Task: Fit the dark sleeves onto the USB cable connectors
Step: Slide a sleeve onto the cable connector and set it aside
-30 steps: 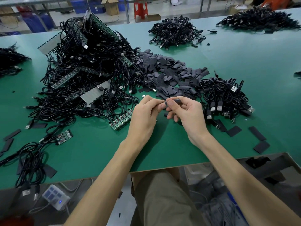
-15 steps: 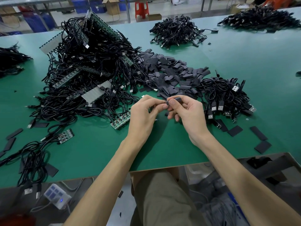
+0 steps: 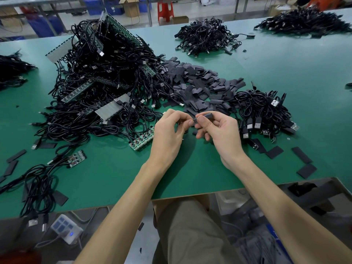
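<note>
Head: sleeve (image 3: 206,115) in right grip (image 3: 221,132)

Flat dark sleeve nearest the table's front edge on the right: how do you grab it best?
Probably best: come straight down from above and pinch the flat dark sleeve across two opposite edges, thumb on the near one. It lies flat on the green table, so little can slip underneath, and its near side is free of other pieces.

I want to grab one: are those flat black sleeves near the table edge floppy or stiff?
Probably light: the flat dark sleeves lie thin on the table. Unlikely to roll, being flat. Likely bendy: the sleeve pile looks creased.
</note>
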